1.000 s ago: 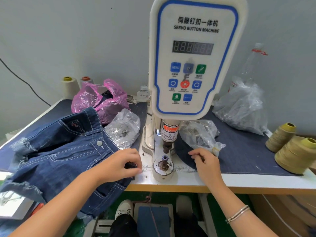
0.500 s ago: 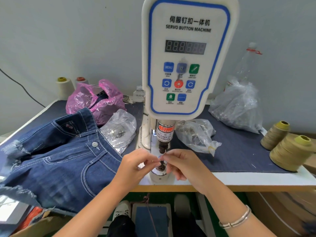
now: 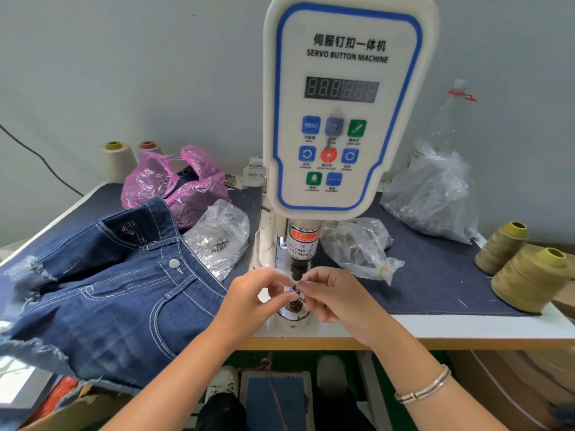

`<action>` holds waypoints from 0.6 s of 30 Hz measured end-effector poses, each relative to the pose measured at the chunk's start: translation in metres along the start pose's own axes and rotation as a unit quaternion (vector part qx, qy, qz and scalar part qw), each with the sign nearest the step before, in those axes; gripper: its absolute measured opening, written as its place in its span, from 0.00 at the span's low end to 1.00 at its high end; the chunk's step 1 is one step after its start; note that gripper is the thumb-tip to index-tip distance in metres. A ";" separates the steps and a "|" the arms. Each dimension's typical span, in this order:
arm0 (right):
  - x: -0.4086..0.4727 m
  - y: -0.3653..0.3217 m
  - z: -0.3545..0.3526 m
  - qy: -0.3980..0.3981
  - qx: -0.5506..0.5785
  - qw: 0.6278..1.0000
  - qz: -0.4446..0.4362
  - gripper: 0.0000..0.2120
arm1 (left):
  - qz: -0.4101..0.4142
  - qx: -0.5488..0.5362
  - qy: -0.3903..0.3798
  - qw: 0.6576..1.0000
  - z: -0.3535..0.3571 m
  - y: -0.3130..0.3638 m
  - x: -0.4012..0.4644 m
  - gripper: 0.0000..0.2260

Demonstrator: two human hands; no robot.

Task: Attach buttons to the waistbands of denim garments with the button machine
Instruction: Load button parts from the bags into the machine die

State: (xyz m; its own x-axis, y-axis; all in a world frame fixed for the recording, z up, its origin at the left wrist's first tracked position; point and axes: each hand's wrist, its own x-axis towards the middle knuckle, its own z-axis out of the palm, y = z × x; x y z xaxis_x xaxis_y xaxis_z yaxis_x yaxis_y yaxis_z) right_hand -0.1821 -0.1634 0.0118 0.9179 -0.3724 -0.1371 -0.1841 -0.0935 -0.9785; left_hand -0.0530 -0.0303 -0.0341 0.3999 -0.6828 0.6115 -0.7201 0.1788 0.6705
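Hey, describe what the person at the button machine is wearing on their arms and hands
Both forearms are bare, with no sleeves in view. The right hand has a silver metal bangle at its wrist, a narrow band made of a few thin strands side by side. The left hand and its wrist carry nothing: no glove, ring, watch or bracelet shows. Neither hand is gloved.

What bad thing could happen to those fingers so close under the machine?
Both the left hand and the right hand have fingertips right between the machine's punch and the lower die. If the foot pedal were pressed by mistake, they might get pinched; the warning label says so. The tiny part they seem to pinch could also slip and drop off the table edge.
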 end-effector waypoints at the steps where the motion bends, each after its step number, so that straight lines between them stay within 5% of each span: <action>1: 0.002 0.000 -0.001 0.018 -0.031 0.999 -0.012 0.08 | -0.025 -0.009 -0.005 1.000 0.000 -0.001 0.000 0.04; 8: 0.011 0.000 -0.001 0.061 -0.232 0.966 -0.092 0.12 | -0.319 -0.038 0.017 0.947 0.001 -0.022 0.013 0.08; 18: 0.015 0.001 -0.002 0.082 -0.320 0.936 -0.122 0.19 | -0.341 0.038 0.034 0.939 0.005 -0.023 0.017 0.08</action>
State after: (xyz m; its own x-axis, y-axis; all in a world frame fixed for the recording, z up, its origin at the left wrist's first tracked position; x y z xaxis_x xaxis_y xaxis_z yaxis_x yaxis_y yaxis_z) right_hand -0.1689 -0.1708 0.0092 0.9030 -0.4008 0.1549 -0.1984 -0.7087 -0.6770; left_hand -0.0329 -0.0497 -0.0416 0.8162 -0.5725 0.0782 -0.3205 -0.3360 0.8857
